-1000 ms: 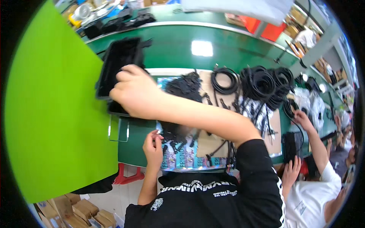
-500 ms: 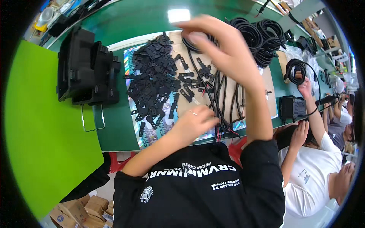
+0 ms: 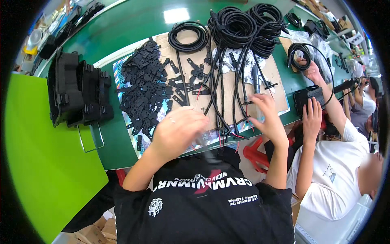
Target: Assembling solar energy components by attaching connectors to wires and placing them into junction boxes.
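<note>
My left hand (image 3: pixel 178 127), its fingers curled and slightly blurred, is over the near edge of the cardboard. Beneath it runs the straight end of a coiled black cable (image 3: pixel 187 37); what its fingertips hold, if anything, is hidden. Just below them is a dark smeared streak (image 3: pixel 208 153). My right hand (image 3: pixel 268 118) hovers with fingers apart, beside a dark pen-shaped tool (image 3: pixel 255 77) and cable ends with red wires. Several ribbed black cables (image 3: pixel 221 87) lie across the cardboard (image 3: pixel 270 67), their coils (image 3: pixel 235 26) heaped at the back.
Left of the cables spreads a pile of flat black plastic pieces (image 3: pixel 142 81). Farther left stand open black cases (image 3: pixel 77 91) beside a bright green board (image 3: pixel 44 150). On the right, a co-worker's hand (image 3: pixel 312 72) holds a cable coil, the other hand resting by a black box (image 3: pixel 308 97).
My right hand came down from the back coil to the near side of the cardboard. My left hand shifted left. The single coil now lies with its end stretched toward me.
</note>
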Demonstrator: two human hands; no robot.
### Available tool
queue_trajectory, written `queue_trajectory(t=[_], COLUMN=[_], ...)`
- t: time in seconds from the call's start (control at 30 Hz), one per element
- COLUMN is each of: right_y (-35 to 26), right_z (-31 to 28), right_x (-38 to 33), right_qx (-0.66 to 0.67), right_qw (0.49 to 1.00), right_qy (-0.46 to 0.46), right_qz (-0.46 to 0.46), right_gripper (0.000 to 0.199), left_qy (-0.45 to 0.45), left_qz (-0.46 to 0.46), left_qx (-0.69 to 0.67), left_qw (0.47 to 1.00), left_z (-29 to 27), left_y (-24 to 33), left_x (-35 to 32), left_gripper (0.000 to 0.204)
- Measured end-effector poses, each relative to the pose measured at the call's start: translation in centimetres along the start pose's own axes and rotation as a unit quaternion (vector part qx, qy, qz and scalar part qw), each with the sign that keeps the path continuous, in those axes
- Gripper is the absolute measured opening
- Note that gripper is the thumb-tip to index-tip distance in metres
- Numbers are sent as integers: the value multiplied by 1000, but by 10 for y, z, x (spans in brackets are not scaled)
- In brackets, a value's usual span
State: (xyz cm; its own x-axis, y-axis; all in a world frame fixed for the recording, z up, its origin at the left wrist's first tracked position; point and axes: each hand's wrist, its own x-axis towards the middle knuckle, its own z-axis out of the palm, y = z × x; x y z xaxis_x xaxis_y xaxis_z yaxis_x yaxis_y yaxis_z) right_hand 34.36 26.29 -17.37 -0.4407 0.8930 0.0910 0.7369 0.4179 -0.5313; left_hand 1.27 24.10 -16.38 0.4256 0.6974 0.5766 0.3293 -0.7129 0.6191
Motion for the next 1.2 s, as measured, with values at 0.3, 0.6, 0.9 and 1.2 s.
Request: queue_trajectory(t=[0.3,0.6,0.9,1.2], right_y=[12,17,-45,-134], right_z=[-32,-30,-40,19], right_x=[4,15,14,93], right_qx=[-76,-148,-10,325], right_qw=[985,977,994,930], right_qy=[-135,-150,-107,61], right_qz=[73,20,-27,-160], right_gripper=[123,141,100,32], left_qy=[199,119,233,27], left_qz=[-150,-362,-303,-219], left_qx=[-234,-267,-148,-160], left_qw=[940,885,912,962], left_z=[-28,-34,-35,-17], left_y=[6,-3,-30,0], left_x=[-19,-16,-12,10], left_gripper=[39,28,51,39])
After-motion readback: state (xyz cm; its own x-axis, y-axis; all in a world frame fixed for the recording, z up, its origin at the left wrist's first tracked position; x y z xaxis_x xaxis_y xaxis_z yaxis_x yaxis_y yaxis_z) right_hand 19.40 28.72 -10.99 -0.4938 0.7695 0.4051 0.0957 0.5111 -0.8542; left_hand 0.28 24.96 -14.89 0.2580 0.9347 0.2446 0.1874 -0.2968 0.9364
